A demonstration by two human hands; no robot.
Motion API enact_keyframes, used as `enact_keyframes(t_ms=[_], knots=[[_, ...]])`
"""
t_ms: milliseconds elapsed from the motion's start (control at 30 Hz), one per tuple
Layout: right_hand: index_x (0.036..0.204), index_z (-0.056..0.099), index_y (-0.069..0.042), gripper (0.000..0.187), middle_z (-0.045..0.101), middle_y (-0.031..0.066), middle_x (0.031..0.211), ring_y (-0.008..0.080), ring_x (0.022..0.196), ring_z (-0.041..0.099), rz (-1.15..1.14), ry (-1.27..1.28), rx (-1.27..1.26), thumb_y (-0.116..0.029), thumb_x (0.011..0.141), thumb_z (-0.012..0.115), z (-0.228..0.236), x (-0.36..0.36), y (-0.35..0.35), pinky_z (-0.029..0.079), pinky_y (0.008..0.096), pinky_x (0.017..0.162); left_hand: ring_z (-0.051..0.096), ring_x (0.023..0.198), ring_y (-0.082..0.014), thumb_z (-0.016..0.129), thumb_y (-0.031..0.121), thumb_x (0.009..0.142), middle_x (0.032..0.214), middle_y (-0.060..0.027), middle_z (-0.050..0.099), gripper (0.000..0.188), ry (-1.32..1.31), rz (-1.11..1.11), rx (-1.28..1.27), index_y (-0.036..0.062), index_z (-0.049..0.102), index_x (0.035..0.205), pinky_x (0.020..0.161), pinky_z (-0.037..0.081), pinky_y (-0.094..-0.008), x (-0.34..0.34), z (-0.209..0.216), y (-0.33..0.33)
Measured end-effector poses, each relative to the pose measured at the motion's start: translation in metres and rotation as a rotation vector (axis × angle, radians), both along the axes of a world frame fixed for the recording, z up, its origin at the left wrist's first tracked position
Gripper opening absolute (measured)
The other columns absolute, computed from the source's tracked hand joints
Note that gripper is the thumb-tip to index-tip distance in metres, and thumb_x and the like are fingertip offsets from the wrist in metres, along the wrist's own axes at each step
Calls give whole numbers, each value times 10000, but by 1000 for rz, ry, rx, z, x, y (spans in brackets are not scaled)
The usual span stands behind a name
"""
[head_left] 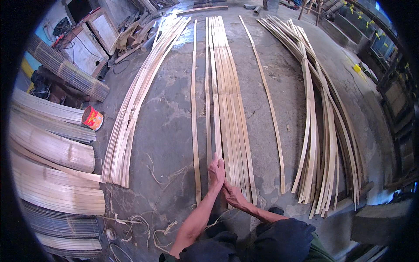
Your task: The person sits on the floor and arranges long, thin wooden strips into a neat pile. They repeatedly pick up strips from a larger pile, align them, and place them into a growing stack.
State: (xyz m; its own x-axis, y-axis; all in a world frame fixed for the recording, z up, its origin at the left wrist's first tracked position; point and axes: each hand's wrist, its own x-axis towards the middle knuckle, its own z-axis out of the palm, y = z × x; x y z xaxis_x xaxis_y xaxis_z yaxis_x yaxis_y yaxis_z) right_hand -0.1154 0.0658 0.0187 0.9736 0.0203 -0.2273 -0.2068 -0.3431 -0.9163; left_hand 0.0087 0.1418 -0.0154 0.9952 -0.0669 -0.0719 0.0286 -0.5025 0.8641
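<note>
Long pale bamboo strips point(230, 109) lie side by side on the floor in front of me, running away from my knees. My left hand point(216, 172) is closed around one bamboo strip point(217, 131) at the left side of this row, near its close end. Just below and to the right, my right hand point(233, 195) touches the left one, its fingers closed at the same strip and partly hidden. A separate strip point(194, 113) lies to the left of the row, and another single strip point(267, 98) lies to its right.
A bundle of strips point(131, 105) lies to the left, and a looser crossed pile point(323, 113) to the right. Rolled slatted mats point(52, 144) and a red tub point(92, 118) line the left side. Thin shavings point(161, 231) litter the concrete floor point(168, 118).
</note>
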Motion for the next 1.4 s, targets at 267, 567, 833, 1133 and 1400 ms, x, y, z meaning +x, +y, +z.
enact_keyframes(t_ms=[267, 567, 833, 1133, 1400], knots=[[1456, 367, -171, 510, 620, 298, 1004, 461, 902, 624, 25, -26, 6, -145, 957, 470, 11, -2, 0, 488, 461, 773, 624, 892, -406, 597, 193, 909, 983, -278, 627, 500, -299, 101, 10, -61, 497, 1328, 794, 481, -462, -5, 4, 5], [1380, 465, -27, 424, 635, 109, 834, 163, 746, 596, 84, -13, 34, -203, 996, 494, -27, -25, -4, 470, 306, 648, 627, 905, -403, 593, 226, 916, 996, -279, 632, 527, -106, 105, 91, -48, 483, 1352, 804, 481, -439, 38, 14, 32], [1226, 634, -70, 286, 594, 86, 767, 140, 679, 556, -223, -227, -136, -170, 973, 547, -30, -36, -60, 477, 283, 616, 618, 982, -425, 534, 175, 918, 1023, -326, 621, 505, -109, 12, 186, -77, 462, 1350, 852, 485, -445, 36, 9, 44], [1322, 493, -23, 537, 521, 213, 1133, 397, 999, 539, -514, -99, -960, -214, 850, 663, -14, -41, -182, 447, 489, 863, 499, 1156, -423, 574, 177, 884, 1249, -299, 481, 543, -76, 42, 384, -31, 438, 1367, 939, 434, -459, 30, 3, 54], [1212, 581, -21, 419, 559, 194, 907, 342, 813, 571, -571, -133, -724, -138, 825, 689, -22, -46, -205, 470, 420, 730, 370, 1326, -380, 611, 279, 870, 1439, -208, 375, 617, -381, -373, 492, 15, 417, 1393, 1091, 281, -513, -41, 15, -15]])
